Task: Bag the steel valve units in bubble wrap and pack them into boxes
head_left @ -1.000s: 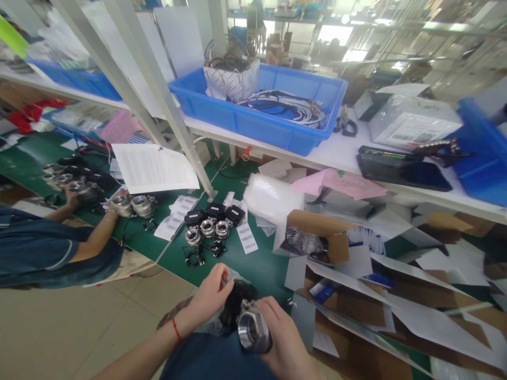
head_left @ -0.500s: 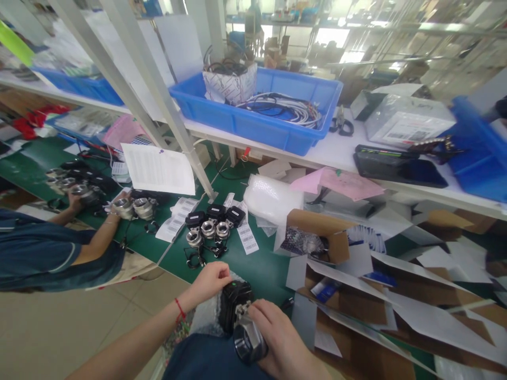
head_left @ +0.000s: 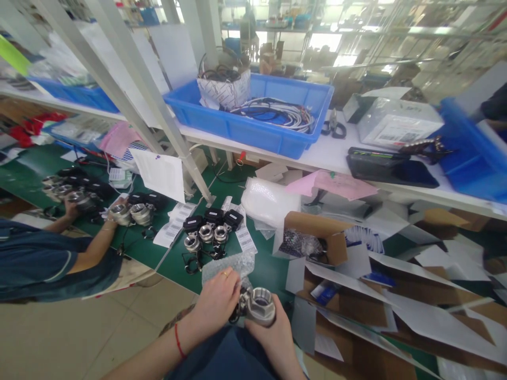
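My right hand (head_left: pixel 273 338) grips a round steel fitting (head_left: pixel 259 306) with an open bore, held over my lap at the bench edge. My left hand (head_left: pixel 216 302), red string at its wrist, is closed on a sheet of bubble wrap (head_left: pixel 227 264) and presses against the fitting's left side. A black part under the fitting is mostly hidden by my fingers. On the green mat (head_left: pixel 178 258) just beyond lie three more steel fittings with black boxes (head_left: pixel 208 227) and barcode labels (head_left: pixel 245 240).
A co-worker in a blue shirt (head_left: pixel 47 264) at left handles similar fittings (head_left: pixel 127 214). An open cardboard box (head_left: pixel 317 240) and scattered white sheets (head_left: pixel 396 301) lie at right. Above, a shelf carries a blue bin of cables (head_left: pixel 253 111). A slanted white post (head_left: pixel 158 116) crosses the bench.
The fitting has turned so its bore faces up and sits higher. My left hand moved in against it, now holding bubble wrap. The black part is now mostly covered.
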A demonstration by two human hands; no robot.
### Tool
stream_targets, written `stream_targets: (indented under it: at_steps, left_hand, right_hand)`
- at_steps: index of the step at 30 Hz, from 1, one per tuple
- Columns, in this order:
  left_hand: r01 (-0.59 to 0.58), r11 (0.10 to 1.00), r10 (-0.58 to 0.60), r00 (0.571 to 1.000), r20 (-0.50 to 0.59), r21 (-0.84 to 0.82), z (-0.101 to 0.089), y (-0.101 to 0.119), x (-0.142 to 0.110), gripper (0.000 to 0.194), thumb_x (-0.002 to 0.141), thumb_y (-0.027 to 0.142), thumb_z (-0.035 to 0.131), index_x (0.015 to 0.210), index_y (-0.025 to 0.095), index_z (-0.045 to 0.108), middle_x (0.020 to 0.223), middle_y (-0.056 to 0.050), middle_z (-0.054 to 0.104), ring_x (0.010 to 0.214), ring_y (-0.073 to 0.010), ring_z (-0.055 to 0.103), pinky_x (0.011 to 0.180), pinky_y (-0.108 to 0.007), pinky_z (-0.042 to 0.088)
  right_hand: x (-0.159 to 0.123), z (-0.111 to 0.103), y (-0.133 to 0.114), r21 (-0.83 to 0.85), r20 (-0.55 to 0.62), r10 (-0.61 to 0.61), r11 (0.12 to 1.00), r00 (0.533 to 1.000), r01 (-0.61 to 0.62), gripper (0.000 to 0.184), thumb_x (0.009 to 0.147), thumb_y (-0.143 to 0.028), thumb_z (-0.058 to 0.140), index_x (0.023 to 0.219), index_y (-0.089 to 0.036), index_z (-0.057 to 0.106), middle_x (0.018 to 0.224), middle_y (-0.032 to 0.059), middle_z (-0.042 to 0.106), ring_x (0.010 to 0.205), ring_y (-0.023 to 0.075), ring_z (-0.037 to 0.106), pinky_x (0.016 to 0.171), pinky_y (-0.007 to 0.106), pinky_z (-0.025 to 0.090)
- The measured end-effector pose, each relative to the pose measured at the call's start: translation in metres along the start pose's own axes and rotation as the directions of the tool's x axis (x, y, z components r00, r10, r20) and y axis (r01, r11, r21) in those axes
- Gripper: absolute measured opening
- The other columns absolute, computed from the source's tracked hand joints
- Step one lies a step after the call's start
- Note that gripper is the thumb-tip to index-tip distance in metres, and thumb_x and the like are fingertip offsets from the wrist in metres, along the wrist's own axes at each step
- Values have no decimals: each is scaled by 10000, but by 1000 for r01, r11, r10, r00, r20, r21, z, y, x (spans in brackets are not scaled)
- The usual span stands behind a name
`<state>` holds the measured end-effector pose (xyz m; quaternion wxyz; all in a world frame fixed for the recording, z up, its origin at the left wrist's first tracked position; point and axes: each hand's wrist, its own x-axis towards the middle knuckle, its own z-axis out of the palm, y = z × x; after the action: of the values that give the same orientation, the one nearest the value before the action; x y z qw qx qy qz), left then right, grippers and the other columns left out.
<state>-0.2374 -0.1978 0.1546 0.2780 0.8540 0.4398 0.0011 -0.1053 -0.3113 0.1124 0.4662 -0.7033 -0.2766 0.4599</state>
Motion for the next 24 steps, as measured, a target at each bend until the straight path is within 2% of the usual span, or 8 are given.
stream_targets:
  at_steps: [3,6,8,10,14,17,21,24]
  left_hand:
    - [71,993,-74,997,-35,-90,1,11,3,228,967,255,327,817,207,492,878,-82,609,844,-245,592,732,-356,427]
    - [158,960,-169,985,-26,-232,0,20,9,265,980,304,301,754,226,414,774,-45,579,711,-209,574,642,-325,400]
    - [141,948,-158,987,-37,-286,-1,20,12,236,964,297,333,749,229,401,738,-22,556,676,-192,561,619,-308,393]
    - [82,962,-111,989,-96,-261,-3,15,13,143,905,222,399,763,225,416,745,-12,548,680,-183,556,622,-296,404]
    - [-48,999,51,939,-341,17,0,-8,6,138,825,98,409,819,212,486,836,-47,573,794,-210,581,707,-320,465]
    - [-1,988,76,873,-482,153,8,-26,-2,149,861,118,417,906,198,534,887,-75,594,872,-242,600,739,-345,499]
    - [17,997,24,870,-492,79,19,-34,-12,112,916,185,438,903,200,548,874,-65,616,828,-220,622,711,-318,520]
    - [-109,994,82,880,-468,-30,20,-23,-16,197,973,226,406,857,204,563,818,-55,624,781,-189,616,724,-293,513]
  right_hand:
    - [3,3,-6,33,-6,31,999,999,-31,350,587,-265,738,897,-184,596,752,-5,682,678,190,615,633,281,494]
    - [3,7,-14,-79,-58,-162,984,985,157,294,636,-224,690,911,-202,589,789,-3,660,707,183,606,664,284,496]
    - [4,8,-19,-157,-101,-273,954,957,256,279,659,-219,682,922,-210,589,806,1,641,727,186,598,688,296,500]
    - [9,7,-21,-157,-148,-289,951,946,266,342,641,-221,696,966,-208,589,842,10,648,764,198,610,714,308,510]
    - [20,3,-17,88,-195,-45,994,980,63,471,574,-264,767,1000,-186,581,845,11,690,764,209,641,708,312,531]
    - [24,2,-14,396,-141,193,910,971,-123,571,574,-328,818,1063,-172,565,822,15,711,736,209,654,663,321,544]
    - [24,2,-17,628,-57,290,754,955,-191,597,590,-343,837,1092,-183,556,858,35,740,732,211,676,649,337,560]
    - [26,2,-20,601,-86,250,785,964,-150,551,595,-334,832,1058,-180,576,879,47,746,762,219,687,680,338,564]
